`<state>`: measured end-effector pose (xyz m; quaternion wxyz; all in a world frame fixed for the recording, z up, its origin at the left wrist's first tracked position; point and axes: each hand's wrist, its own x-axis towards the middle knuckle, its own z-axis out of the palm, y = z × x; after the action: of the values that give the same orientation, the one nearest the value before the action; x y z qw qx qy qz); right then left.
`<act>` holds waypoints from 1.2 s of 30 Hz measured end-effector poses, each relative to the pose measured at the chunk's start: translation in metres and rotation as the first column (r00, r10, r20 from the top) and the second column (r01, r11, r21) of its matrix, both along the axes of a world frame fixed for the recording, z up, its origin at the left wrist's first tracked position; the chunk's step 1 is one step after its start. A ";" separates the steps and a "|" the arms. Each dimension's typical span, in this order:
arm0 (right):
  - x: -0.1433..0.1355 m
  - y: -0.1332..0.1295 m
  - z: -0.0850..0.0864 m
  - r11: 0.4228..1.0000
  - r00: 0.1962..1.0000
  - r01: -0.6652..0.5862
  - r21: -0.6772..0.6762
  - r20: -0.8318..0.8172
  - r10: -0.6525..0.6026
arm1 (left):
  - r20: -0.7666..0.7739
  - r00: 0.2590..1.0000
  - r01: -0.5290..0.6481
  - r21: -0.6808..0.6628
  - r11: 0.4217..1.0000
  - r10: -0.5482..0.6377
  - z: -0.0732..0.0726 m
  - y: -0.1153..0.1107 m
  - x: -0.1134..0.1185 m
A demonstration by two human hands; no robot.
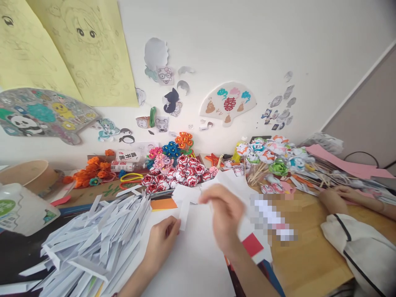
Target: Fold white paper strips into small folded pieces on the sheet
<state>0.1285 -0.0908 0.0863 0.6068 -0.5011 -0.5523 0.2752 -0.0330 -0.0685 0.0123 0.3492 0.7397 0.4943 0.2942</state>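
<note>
My left hand is closed, thumb and fingers pinching a narrow white paper strip that stands up over the white sheets. To the right of the strip, my right hand is raised with bent fingers, smeared by motion. Whether anything is between its fingers cannot be made out. Left of my left hand lies a big heap of folded white paper strips. An orange piece of paper lies just beyond my left hand, and a red piece beside my right forearm.
Red-and-white paper flowers sit at the back middle, with orange ones to their left. More paper flowers on sticks stand at the back right. A white jug is at far left. Another person's hands work at right.
</note>
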 end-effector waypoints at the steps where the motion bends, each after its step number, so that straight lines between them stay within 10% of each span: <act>1: -0.003 0.008 -0.007 1.000 1.000 0.016 0.022 0.020 -0.016 | 0.007 1.000 0.001 0.001 1.000 -0.001 0.000 0.000 0.000; 10: -0.006 0.061 -0.085 0.995 0.983 0.045 -0.094 0.180 -0.028 | 0.047 0.998 -0.028 -0.007 1.000 0.028 0.003 0.001 -0.003; 15: -0.002 0.064 -0.083 0.975 0.991 -0.071 -0.210 -0.125 0.045 | 0.093 0.995 -0.017 -0.026 1.000 0.020 0.005 -0.001 -0.003; 22: -0.004 0.060 -0.076 0.889 0.780 -0.346 -0.301 -0.618 0.094 | 0.095 0.995 0.036 -0.031 0.999 -0.032 0.003 -0.001 -0.003; 36: -0.018 0.048 -0.078 0.827 0.805 -0.482 -0.288 -0.517 0.289 | 0.162 0.985 -0.044 -0.056 0.997 0.053 0.004 0.001 -0.002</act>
<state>0.1103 -0.0425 0.0088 0.5298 -0.4115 -0.4182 0.6124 -0.0355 -0.0676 0.0167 0.4005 0.6915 0.4895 0.3490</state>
